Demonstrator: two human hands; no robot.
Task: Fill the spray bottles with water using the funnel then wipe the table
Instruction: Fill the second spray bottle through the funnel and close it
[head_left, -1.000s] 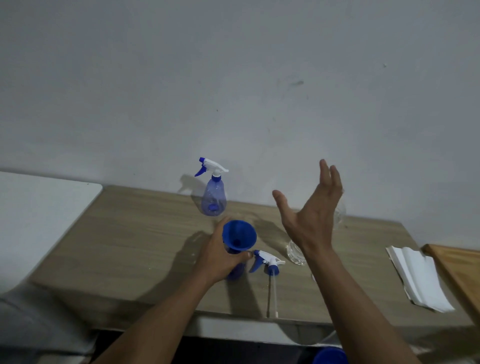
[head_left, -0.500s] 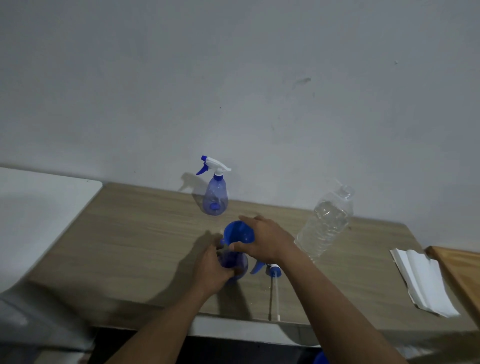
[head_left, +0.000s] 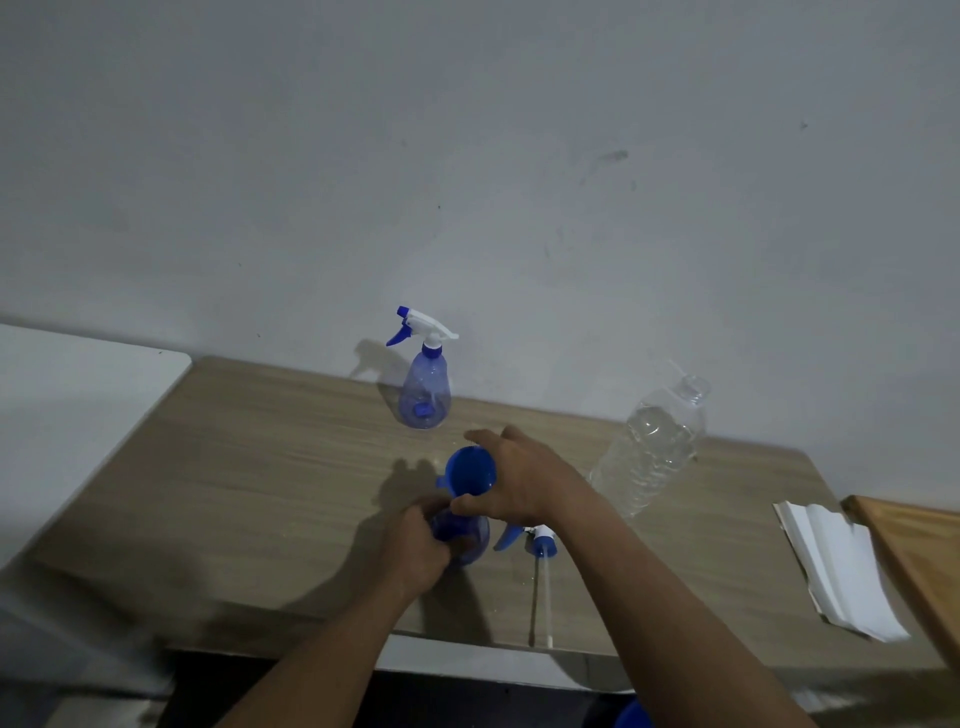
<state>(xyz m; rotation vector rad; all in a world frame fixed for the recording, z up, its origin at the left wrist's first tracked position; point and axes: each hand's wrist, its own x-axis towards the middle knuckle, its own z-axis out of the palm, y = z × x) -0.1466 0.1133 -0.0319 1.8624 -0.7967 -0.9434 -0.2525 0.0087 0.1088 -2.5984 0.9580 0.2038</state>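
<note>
At the worktop's (head_left: 249, 467) near edge, the left hand (head_left: 421, 545) grips the open spray bottle (head_left: 470, 535) while the right hand (head_left: 519, 483) clasps the funnel (head_left: 470, 470) in its neck; lifting it straight up should avoid drips.

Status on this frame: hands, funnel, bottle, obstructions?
Left hand grips open spray bottle. Right hand holds funnel seated in it. Nothing blocking.

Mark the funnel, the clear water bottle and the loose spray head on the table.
funnel (head_left: 470, 470), head view, inside of its blue bowl
water bottle (head_left: 652, 449), head view, clear ribbed body
spray head (head_left: 542, 540), head view, white-and-blue collar
</note>
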